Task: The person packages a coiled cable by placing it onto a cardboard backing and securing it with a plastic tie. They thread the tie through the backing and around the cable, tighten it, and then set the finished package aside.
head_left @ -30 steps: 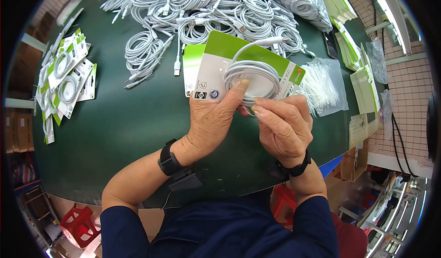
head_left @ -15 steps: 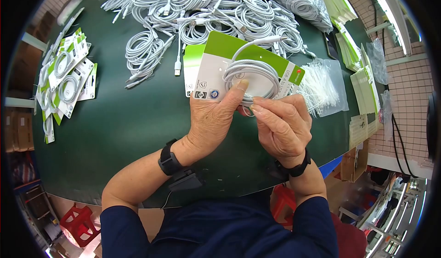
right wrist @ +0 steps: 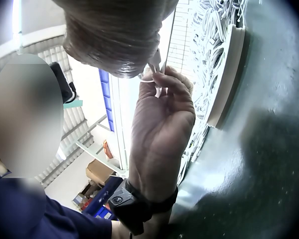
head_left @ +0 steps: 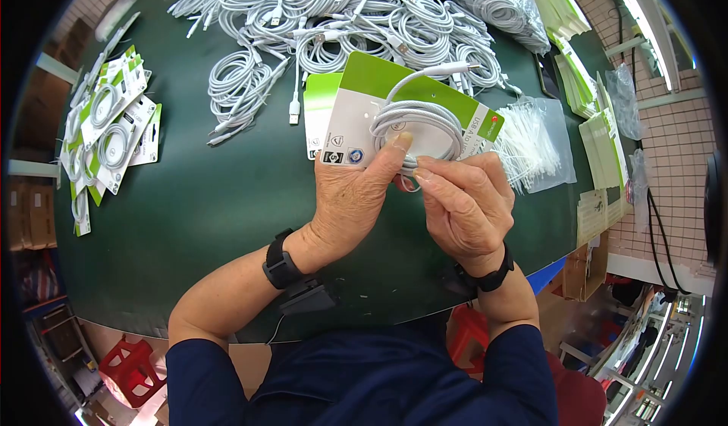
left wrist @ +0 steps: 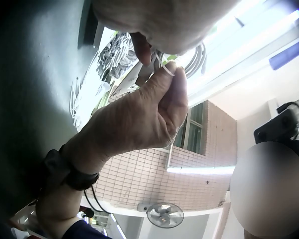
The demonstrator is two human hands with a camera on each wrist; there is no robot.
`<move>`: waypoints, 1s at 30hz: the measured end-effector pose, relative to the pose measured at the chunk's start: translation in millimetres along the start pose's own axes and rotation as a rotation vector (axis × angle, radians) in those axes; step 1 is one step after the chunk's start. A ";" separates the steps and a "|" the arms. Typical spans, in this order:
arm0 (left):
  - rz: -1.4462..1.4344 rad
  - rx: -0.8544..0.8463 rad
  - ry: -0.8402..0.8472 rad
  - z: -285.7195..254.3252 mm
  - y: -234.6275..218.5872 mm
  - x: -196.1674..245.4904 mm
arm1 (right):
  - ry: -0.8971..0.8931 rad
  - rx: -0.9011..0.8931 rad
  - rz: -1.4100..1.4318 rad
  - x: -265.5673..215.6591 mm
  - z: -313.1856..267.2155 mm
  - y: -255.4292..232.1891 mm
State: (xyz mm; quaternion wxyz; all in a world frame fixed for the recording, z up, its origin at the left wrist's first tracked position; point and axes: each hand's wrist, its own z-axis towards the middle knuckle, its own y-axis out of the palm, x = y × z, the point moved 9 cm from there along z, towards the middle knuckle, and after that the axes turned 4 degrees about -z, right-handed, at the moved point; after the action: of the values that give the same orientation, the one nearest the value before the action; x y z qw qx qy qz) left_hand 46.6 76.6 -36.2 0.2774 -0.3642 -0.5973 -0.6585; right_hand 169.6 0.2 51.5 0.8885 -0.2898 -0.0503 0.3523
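The left hand's (head_left: 350, 195) fingers are mostly hidden behind the front card (head_left: 356, 108), whose finest print is too small to read. That card also covers much of the rear card (head_left: 319, 111). The cable heap (head_left: 326, 13) runs off the top edge. Both wrist views cut off the nearer hand at the top.
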 end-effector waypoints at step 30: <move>0.027 -0.051 -0.021 -0.8 -2.6 -5.8 | 0.119 -0.068 0.103 10.4 1.9 12.0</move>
State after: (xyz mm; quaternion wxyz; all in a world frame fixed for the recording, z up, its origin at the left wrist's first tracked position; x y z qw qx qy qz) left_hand 47.8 75.8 -42.5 0.2705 -0.3861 -0.5782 -0.6659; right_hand 169.7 15.0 45.3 0.8601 -0.3426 0.0054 0.3778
